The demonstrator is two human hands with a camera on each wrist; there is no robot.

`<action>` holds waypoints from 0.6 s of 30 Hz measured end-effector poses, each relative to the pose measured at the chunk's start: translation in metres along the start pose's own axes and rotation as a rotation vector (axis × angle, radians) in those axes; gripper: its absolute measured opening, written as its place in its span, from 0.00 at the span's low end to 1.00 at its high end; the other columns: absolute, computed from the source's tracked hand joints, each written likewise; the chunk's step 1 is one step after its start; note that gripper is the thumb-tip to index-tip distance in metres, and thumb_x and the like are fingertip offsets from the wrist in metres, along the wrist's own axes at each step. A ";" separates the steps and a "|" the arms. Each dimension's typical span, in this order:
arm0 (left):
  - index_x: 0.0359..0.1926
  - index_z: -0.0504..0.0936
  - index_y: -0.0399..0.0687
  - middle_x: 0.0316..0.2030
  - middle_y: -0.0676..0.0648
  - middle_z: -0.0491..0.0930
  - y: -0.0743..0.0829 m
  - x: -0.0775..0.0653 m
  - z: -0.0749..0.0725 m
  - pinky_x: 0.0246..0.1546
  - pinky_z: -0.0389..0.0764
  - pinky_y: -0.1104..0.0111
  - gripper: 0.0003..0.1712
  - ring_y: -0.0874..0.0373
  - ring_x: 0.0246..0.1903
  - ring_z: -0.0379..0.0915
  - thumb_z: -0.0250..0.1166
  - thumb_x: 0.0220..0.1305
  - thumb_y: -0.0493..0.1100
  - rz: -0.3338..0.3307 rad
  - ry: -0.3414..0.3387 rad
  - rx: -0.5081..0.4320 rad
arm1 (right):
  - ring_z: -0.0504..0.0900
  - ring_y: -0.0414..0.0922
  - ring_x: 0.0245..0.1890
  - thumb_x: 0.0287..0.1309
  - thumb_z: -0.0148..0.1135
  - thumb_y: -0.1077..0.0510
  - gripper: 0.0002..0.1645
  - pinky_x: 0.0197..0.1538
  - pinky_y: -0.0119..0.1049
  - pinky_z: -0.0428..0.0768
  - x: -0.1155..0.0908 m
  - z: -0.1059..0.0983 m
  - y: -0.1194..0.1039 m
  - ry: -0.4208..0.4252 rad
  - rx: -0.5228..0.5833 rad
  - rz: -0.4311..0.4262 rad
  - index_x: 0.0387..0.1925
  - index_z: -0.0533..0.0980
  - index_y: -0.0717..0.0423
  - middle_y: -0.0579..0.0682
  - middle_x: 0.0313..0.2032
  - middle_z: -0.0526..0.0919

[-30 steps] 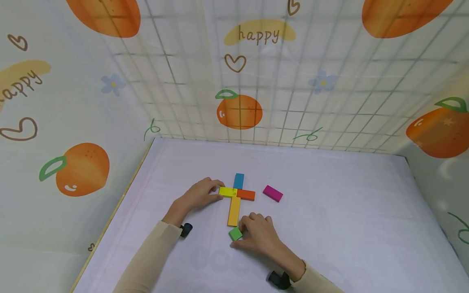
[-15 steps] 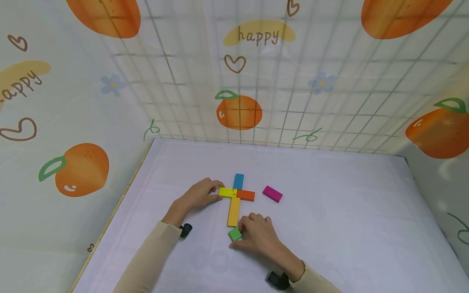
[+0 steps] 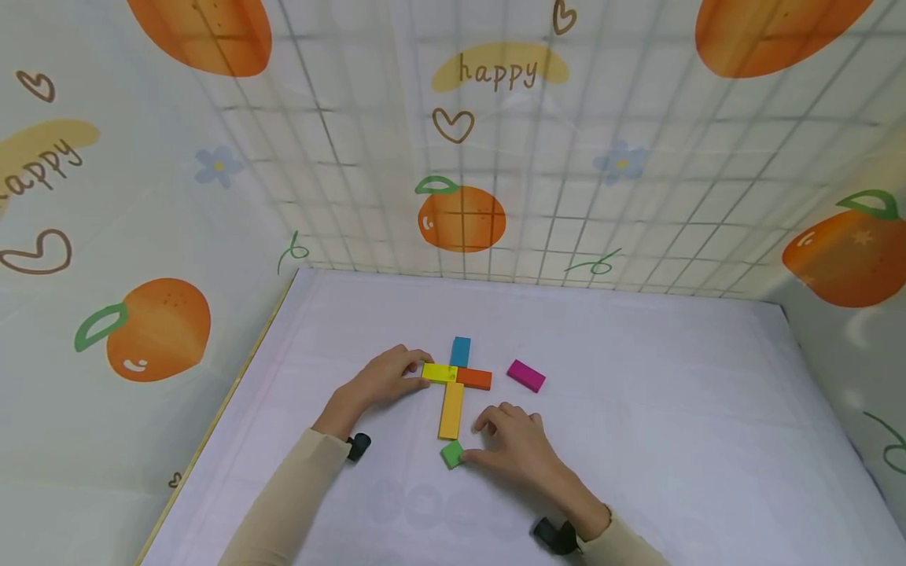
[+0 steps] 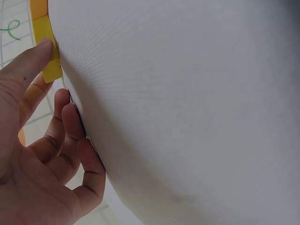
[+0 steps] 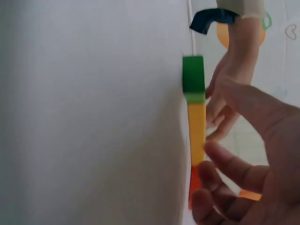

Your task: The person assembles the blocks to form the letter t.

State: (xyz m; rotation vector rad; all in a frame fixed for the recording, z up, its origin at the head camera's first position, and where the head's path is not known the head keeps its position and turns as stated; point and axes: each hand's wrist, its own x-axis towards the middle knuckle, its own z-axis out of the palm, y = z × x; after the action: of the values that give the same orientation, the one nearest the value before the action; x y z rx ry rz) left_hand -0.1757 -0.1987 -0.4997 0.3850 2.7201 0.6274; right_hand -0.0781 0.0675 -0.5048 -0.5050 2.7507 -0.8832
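My left hand (image 3: 385,376) pinches the left end of a yellow block (image 3: 436,373) between thumb and forefinger; the thumb lies on that block (image 4: 47,49) in the left wrist view. Meeting it in a cross are a blue block (image 3: 462,352), a red-orange block (image 3: 475,379) and a long amber block (image 3: 451,410). Below the amber block sits a small green block (image 3: 451,454), turned at an angle. My right hand (image 3: 520,446) is just right of the green block, fingers loosely bent and spread off it. The thumb tip is close to the green block; contact is unclear.
A magenta block (image 3: 526,376) lies apart, to the right of the cross. All blocks lie on a white-covered table (image 3: 637,377). Patterned cloth walls (image 3: 354,196) with printed oranges rise behind and on both sides.
My right hand has let go of the green block and shifted right, its fingers spreading away. The green block stays below the amber one. My left hand has not moved.
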 end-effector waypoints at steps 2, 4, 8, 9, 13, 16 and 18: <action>0.59 0.81 0.63 0.36 0.53 0.72 0.000 0.000 0.001 0.37 0.73 0.64 0.23 0.56 0.36 0.68 0.72 0.63 0.53 0.000 0.001 0.000 | 0.72 0.37 0.36 0.45 0.78 0.36 0.25 0.42 0.45 0.63 -0.001 -0.003 0.005 0.041 0.031 -0.002 0.40 0.80 0.41 0.37 0.32 0.74; 0.58 0.81 0.63 0.35 0.53 0.72 0.000 0.000 0.001 0.36 0.72 0.65 0.23 0.56 0.36 0.68 0.72 0.63 0.53 0.001 0.002 0.003 | 0.73 0.37 0.37 0.46 0.79 0.38 0.24 0.42 0.44 0.63 -0.001 -0.007 0.011 0.085 0.057 -0.002 0.41 0.80 0.42 0.38 0.32 0.75; 0.58 0.81 0.64 0.35 0.53 0.71 0.000 0.001 0.001 0.36 0.72 0.65 0.22 0.56 0.36 0.68 0.71 0.63 0.53 0.005 0.001 0.005 | 0.74 0.38 0.36 0.46 0.79 0.41 0.23 0.42 0.44 0.63 -0.002 -0.014 0.022 0.147 0.101 0.019 0.42 0.80 0.43 0.39 0.32 0.76; 0.58 0.81 0.64 0.35 0.54 0.71 0.000 0.001 0.001 0.36 0.72 0.65 0.22 0.56 0.36 0.68 0.71 0.63 0.53 0.005 0.001 0.005 | 0.75 0.39 0.36 0.46 0.80 0.42 0.23 0.42 0.44 0.63 -0.002 -0.015 0.024 0.155 0.108 0.028 0.42 0.80 0.43 0.40 0.33 0.76; 0.59 0.80 0.64 0.36 0.54 0.71 -0.001 0.001 0.001 0.36 0.72 0.65 0.23 0.56 0.36 0.68 0.71 0.63 0.53 0.004 -0.002 -0.001 | 0.75 0.41 0.37 0.47 0.79 0.43 0.23 0.43 0.45 0.63 -0.002 -0.021 0.032 0.165 0.130 0.064 0.43 0.79 0.44 0.41 0.34 0.76; 0.59 0.80 0.64 0.35 0.53 0.71 -0.001 0.001 0.002 0.36 0.72 0.65 0.23 0.56 0.36 0.69 0.71 0.63 0.53 0.005 -0.002 -0.003 | 0.76 0.42 0.37 0.48 0.79 0.44 0.23 0.43 0.46 0.63 -0.003 -0.025 0.037 0.181 0.142 0.070 0.44 0.79 0.45 0.41 0.34 0.77; 0.59 0.80 0.63 0.35 0.53 0.71 -0.001 0.001 0.002 0.36 0.72 0.65 0.23 0.56 0.36 0.68 0.72 0.63 0.53 0.005 -0.001 -0.005 | 0.76 0.41 0.37 0.49 0.79 0.46 0.23 0.43 0.46 0.64 -0.004 -0.027 0.041 0.203 0.150 0.055 0.44 0.80 0.47 0.42 0.34 0.77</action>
State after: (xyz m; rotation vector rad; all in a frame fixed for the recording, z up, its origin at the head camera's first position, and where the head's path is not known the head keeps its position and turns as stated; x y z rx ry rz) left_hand -0.1759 -0.1987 -0.5016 0.3911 2.7166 0.6348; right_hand -0.0935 0.1148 -0.5071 -0.3271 2.8300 -1.1760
